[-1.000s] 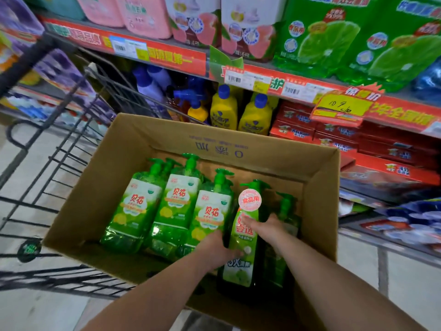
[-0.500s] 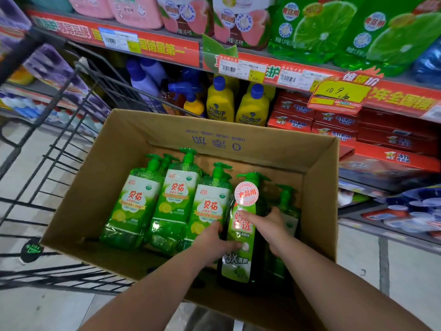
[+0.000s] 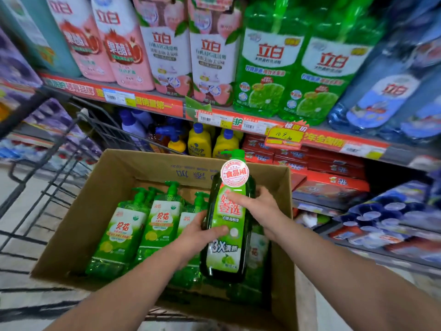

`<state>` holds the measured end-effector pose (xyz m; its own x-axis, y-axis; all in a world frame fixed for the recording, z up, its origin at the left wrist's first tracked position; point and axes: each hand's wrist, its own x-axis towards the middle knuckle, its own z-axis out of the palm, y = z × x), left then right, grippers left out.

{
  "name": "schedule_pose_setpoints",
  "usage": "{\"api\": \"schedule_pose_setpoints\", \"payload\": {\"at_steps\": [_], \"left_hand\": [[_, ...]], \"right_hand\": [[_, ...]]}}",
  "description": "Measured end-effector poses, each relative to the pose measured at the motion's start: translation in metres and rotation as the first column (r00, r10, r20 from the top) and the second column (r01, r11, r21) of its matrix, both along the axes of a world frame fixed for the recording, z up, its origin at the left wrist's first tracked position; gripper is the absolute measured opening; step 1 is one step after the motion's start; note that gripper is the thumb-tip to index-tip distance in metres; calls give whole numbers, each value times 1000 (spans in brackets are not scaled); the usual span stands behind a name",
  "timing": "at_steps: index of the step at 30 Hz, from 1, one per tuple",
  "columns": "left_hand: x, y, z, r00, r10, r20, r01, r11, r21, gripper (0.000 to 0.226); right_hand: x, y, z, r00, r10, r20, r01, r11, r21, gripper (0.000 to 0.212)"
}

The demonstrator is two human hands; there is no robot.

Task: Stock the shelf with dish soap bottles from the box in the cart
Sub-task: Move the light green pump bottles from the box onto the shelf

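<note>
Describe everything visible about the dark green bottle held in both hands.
The dark green bottle looks like glossy plastic, with a light green pump, a light green label and a round red-and-white sticker at its neck. Nearly upright, it sits over the right side of the cardboard box. The left hand grips its left edge, thumb across the label; the right hand grips its right edge.

Forearms (image 3: 133,283) outstretched; left hand (image 3: 202,231), right hand (image 3: 261,206) curled, gripping.

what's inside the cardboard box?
At least three light green soap bottles lie in the box. The dark bottle, gripped by left hand and right hand, hides most of another; floor unseen.
</note>
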<state>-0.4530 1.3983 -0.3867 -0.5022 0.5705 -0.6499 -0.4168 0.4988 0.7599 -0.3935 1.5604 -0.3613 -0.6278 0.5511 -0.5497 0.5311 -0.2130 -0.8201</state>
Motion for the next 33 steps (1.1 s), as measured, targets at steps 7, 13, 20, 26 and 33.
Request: {"api": "schedule_pose_setpoints", "payload": {"at_steps": [7, 13, 20, 26, 33], "left_hand": [[3, 17, 51, 989, -19, -145, 44, 984, 175, 97], [23, 47, 89, 974, -134, -183, 181, 945, 271, 43], [87, 93, 128, 923, -269, -276, 350, 884, 311, 30], [185, 140, 150, 847, -388, -362, 502, 808, 307, 60], [347, 195, 161, 798, -509, -324, 602, 702, 381, 33]], "right_hand": [[13, 8, 63, 989, -32, -144, 46, 994, 99, 90], [54, 27, 102, 962, -126, -240, 162, 978, 135, 54], [139, 54, 135, 911, -268, -314, 331, 929, 168, 64], [257, 75, 159, 828, -415, -377, 500, 850, 162, 32], [432, 99, 186, 746, -542, -388, 641, 742, 197, 21]]}}
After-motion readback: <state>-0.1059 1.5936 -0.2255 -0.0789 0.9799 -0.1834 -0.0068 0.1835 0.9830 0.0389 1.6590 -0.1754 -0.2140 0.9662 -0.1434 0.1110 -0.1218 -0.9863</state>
